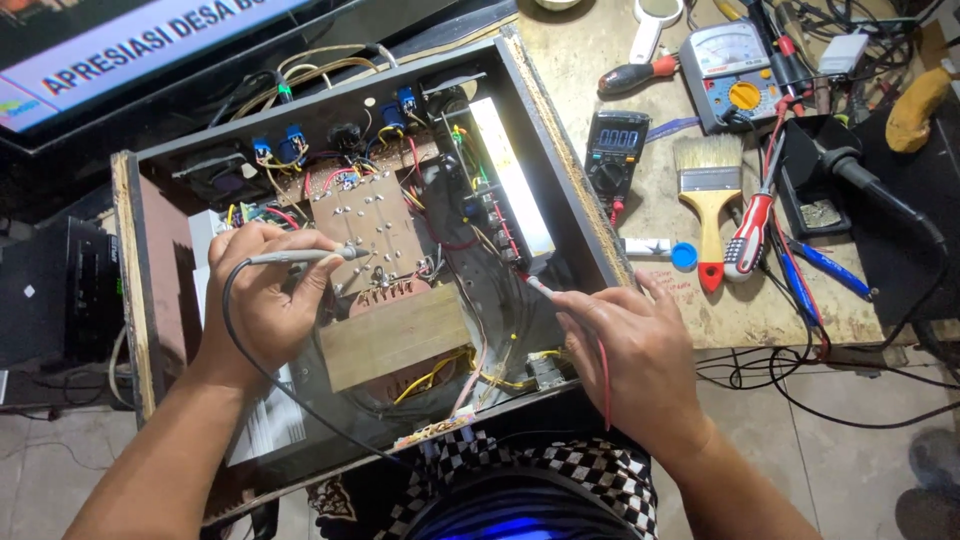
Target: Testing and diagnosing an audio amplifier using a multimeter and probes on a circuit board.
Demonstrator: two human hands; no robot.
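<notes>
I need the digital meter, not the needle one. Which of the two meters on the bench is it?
The black meter beside the open case, with a lit number display; the grey meter farther back has a needle dial.

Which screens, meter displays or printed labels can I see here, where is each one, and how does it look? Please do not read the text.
Television screen: top left behind the open chassis, a pale banner with dark letters.
Digital multimeter: on the bench right of the chassis, black body, small lit display, round dial.
Analog meter: top right, grey-blue case, white scale window, orange knob.
Paper sheet: under the left hand's wrist, white with dark print.
</notes>
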